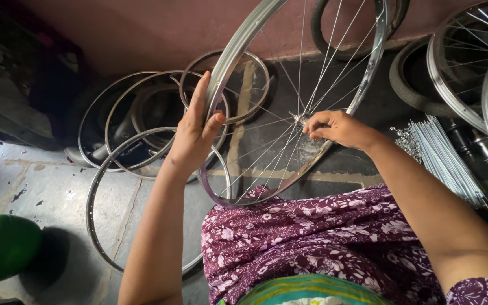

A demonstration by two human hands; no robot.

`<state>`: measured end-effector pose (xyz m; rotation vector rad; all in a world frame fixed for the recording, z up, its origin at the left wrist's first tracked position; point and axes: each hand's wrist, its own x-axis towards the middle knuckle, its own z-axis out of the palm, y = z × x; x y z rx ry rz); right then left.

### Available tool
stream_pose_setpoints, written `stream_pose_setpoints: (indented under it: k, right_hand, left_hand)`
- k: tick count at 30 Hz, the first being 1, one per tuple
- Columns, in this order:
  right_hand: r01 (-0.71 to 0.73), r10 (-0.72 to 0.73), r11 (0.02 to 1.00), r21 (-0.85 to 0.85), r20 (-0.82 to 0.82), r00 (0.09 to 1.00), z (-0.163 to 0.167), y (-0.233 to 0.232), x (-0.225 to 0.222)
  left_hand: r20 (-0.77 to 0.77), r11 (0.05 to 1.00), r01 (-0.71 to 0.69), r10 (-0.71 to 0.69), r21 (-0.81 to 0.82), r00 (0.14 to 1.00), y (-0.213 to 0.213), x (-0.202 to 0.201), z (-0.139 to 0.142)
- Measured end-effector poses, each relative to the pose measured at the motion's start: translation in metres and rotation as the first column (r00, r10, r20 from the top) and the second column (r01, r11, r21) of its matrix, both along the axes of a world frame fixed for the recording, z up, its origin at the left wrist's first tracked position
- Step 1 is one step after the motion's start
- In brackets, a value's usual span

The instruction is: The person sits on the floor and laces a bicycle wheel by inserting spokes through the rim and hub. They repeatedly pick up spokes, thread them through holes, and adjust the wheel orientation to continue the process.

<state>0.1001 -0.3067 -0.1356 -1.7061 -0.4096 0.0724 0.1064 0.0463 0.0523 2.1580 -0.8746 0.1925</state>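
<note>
A silver bicycle wheel rim (238, 48) with thin spokes stands upright in front of me, its lower edge resting on my lap, which is covered in purple flowered cloth (323, 237). My left hand (194, 133) grips the rim's left side, thumb on the inner face and fingers stretched up along it. My right hand (337, 129) is at the hub (299, 119) in the wheel's centre, fingers pinched together on a spoke end there.
Several bare rims (142, 118) lie stacked on the stone floor to the left. A bundle of loose silver spokes (444, 158) lies at the right, beside more wheels and tyres (464, 62). A green rounded object (1, 245) sits at the lower left.
</note>
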Motion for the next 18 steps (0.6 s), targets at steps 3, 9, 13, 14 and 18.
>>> stream_pose_setpoints:
  k: [3, 9, 13, 14, 18]
  right_hand:
    - [0.064, -0.06, 0.992, 0.105, -0.035, 0.998, 0.0, -0.003, 0.005]
    - [0.052, -0.056, 0.997, 0.061, 0.065, 0.996, 0.021, 0.003, 0.015]
    - [0.125, -0.112, 0.98, 0.158, -0.086, 0.99, 0.028, 0.011, 0.019]
    - [0.112, -0.096, 0.97, 0.217, -0.083, 0.992, 0.03, 0.009, 0.02]
    - [0.057, -0.011, 0.912, 0.406, -0.115, 0.993, 0.033, 0.003, 0.024]
  left_hand:
    - [-0.045, 0.997, 0.047, -0.05, -0.063, 0.998, -0.003, -0.002, 0.002]
    - [-0.061, 1.0, -0.012, 0.013, 0.014, 0.998, -0.021, -0.003, 0.012]
    - [-0.022, 0.999, 0.008, -0.007, 0.032, 1.0, -0.031, 0.004, 0.018]
    - [-0.028, 0.999, 0.004, -0.003, 0.038, 1.0, -0.032, 0.006, 0.019]
    - [0.01, 0.998, 0.018, -0.019, 0.058, 1.0, -0.035, 0.01, 0.019]
